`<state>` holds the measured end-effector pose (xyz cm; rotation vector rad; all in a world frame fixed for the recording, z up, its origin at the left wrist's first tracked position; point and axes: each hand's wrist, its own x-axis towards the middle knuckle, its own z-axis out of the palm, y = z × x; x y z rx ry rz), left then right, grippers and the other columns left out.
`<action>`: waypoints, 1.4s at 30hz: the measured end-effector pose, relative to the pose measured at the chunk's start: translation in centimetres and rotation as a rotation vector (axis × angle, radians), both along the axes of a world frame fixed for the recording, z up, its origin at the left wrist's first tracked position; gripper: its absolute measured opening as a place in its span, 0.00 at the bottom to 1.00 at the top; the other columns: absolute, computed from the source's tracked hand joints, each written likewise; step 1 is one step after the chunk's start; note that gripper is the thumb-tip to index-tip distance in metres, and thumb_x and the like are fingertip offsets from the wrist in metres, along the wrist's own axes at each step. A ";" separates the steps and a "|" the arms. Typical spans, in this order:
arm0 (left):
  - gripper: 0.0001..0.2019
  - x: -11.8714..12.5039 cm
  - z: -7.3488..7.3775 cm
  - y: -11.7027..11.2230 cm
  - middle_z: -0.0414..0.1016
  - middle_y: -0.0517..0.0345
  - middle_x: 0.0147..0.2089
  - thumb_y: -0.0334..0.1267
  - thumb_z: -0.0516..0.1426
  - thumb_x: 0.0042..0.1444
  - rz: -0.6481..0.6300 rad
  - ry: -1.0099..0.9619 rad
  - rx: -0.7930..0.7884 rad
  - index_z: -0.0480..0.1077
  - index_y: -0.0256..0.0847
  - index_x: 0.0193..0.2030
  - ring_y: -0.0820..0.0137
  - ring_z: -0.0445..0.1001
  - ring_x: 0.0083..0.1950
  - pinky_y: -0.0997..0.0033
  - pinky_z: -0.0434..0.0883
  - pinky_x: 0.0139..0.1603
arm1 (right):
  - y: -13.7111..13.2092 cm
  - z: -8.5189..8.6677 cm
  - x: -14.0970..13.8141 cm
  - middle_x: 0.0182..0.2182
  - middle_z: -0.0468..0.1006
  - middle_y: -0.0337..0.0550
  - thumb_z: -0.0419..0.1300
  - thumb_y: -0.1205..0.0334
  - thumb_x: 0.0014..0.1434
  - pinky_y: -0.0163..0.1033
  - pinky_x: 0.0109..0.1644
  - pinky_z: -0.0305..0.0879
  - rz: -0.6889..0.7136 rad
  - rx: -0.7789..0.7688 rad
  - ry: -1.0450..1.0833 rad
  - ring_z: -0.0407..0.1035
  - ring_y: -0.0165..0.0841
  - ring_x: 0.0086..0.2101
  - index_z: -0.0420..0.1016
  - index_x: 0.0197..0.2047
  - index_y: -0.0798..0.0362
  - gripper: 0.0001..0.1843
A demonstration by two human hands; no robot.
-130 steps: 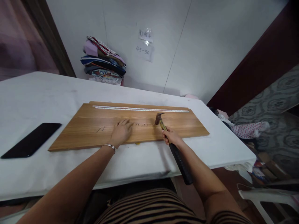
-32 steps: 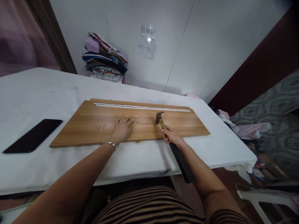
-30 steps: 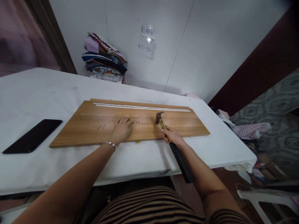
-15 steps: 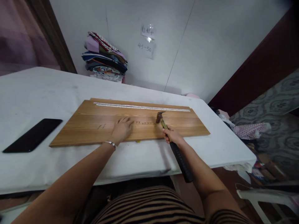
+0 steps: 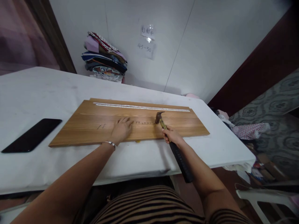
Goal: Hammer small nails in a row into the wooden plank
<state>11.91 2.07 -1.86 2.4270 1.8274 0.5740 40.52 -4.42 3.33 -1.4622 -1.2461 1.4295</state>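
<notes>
A claw hammer (image 5: 179, 161) with a black grip is in my right hand (image 5: 172, 135), which wraps round the yellow part of its handle near the head. The rusty hammer head (image 5: 158, 118) is over the wooden board (image 5: 77, 127), at the right end of a row of several small nails (image 5: 143, 123). My left hand (image 5: 121, 128) rests on the board with its fingers stretched out, left of that row. Two loose nails (image 5: 101, 126) lie farther left on the wood. Two white measuring strips (image 5: 140, 107) run along the board's far side.
A black phone (image 5: 32, 135) lies on the white-covered table (image 5: 70, 169) left of the board. Folded clothes (image 5: 105, 57) are stacked at the back against the wall, where paper notes (image 5: 147, 40) hang. A white plastic stool (image 5: 266, 197) stands at lower right.
Almost nothing differs. Hammer and right hand have shifted very slightly to the left, as has the view; my left hand stays in place.
</notes>
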 end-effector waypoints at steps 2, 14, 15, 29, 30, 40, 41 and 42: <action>0.23 0.0 -0.1 0.0 0.72 0.45 0.69 0.39 0.46 0.67 -0.001 0.004 0.000 0.78 0.45 0.58 0.56 0.67 0.70 0.49 0.61 0.69 | 0.0 0.1 -0.1 0.18 0.64 0.25 0.63 0.51 0.51 0.31 0.15 0.50 -0.003 0.001 -0.005 0.54 0.23 0.14 0.58 0.36 0.47 0.18; 0.23 0.0 0.1 -0.1 0.71 0.45 0.69 0.39 0.46 0.67 0.005 0.016 -0.011 0.77 0.44 0.60 0.56 0.67 0.70 0.48 0.60 0.69 | -0.1 0.2 0.1 0.18 0.64 0.25 0.63 0.51 0.51 0.31 0.15 0.51 -0.016 -0.007 -0.017 0.53 0.23 0.14 0.58 0.35 0.47 0.18; 0.23 0.0 0.1 -0.1 0.71 0.45 0.69 0.39 0.46 0.67 0.005 0.017 -0.014 0.77 0.44 0.59 0.56 0.67 0.70 0.48 0.60 0.69 | -0.1 0.2 0.1 0.18 0.64 0.25 0.63 0.51 0.51 0.31 0.15 0.51 -0.014 -0.010 -0.016 0.53 0.23 0.14 0.58 0.35 0.47 0.17; 0.22 0.3 0.6 -0.3 0.72 0.48 0.69 0.38 0.47 0.67 0.011 -0.012 -0.042 0.78 0.47 0.58 0.57 0.66 0.70 0.51 0.60 0.70 | 0.0 -0.4 0.2 0.17 0.62 0.24 0.63 0.49 0.49 0.31 0.14 0.52 -0.004 0.007 -0.028 0.53 0.23 0.13 0.57 0.34 0.46 0.19; 0.22 0.3 0.7 -0.3 0.72 0.47 0.69 0.38 0.47 0.67 0.005 -0.013 -0.044 0.78 0.47 0.58 0.57 0.66 0.70 0.50 0.60 0.70 | 0.0 -0.4 0.2 0.17 0.62 0.24 0.63 0.49 0.49 0.31 0.14 0.52 -0.005 0.010 -0.032 0.53 0.23 0.13 0.57 0.34 0.46 0.19; 0.22 0.0 0.4 -0.3 0.74 0.50 0.67 0.37 0.47 0.67 -0.037 -0.022 -0.023 0.78 0.50 0.58 0.56 0.65 0.70 0.47 0.60 0.68 | -0.2 -0.2 0.3 0.17 0.63 0.25 0.63 0.50 0.50 0.31 0.15 0.52 -0.001 0.017 -0.042 0.53 0.24 0.13 0.57 0.34 0.46 0.18; 0.22 0.0 0.3 -0.2 0.74 0.50 0.67 0.38 0.47 0.67 -0.033 -0.020 -0.018 0.78 0.50 0.58 0.56 0.65 0.70 0.47 0.60 0.68 | -0.2 -0.2 0.3 0.17 0.63 0.25 0.63 0.50 0.51 0.31 0.15 0.52 0.000 0.012 -0.045 0.54 0.24 0.13 0.57 0.34 0.47 0.18; 0.22 0.0 0.2 -0.2 0.74 0.50 0.67 0.38 0.46 0.67 -0.030 -0.019 -0.016 0.78 0.50 0.58 0.56 0.65 0.70 0.47 0.60 0.68 | -0.2 -0.2 0.3 0.17 0.63 0.26 0.63 0.50 0.50 0.32 0.15 0.52 0.001 0.009 -0.044 0.54 0.24 0.13 0.57 0.34 0.47 0.18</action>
